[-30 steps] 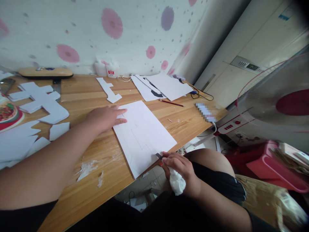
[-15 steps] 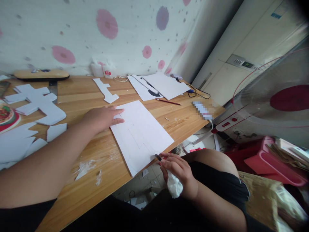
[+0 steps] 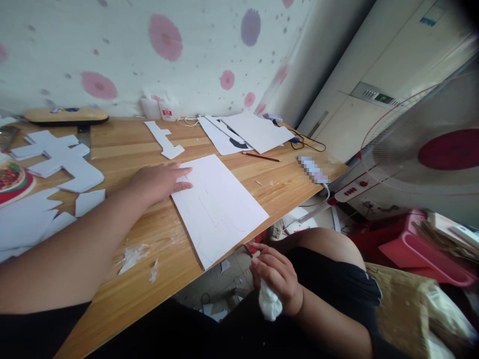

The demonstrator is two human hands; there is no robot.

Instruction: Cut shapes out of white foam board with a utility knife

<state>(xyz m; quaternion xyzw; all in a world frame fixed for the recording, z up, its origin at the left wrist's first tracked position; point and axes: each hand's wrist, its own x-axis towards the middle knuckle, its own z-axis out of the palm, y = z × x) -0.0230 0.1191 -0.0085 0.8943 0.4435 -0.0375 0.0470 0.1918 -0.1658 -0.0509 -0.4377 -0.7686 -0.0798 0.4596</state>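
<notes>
A white foam board with faint pencil lines lies on the wooden table, one corner reaching its front edge. Resting on the board's upper left edge, my left hand is flat, with thumb and fingers extended. My right hand is closed around a craft knife just off the table's front edge. The knife's dark blade points up and left, apart from the board. White wrapping, like tissue, bulges from below the same hand.
Cut white letter-like shapes and scraps lie left. Another cut piece, white sheets, a pencil and a glue bottle sit farther back. A phone-like object lies right, near a fan.
My right hand has drawn the knife back and down, off the board's near edge. My left hand stays in place on the board.
</notes>
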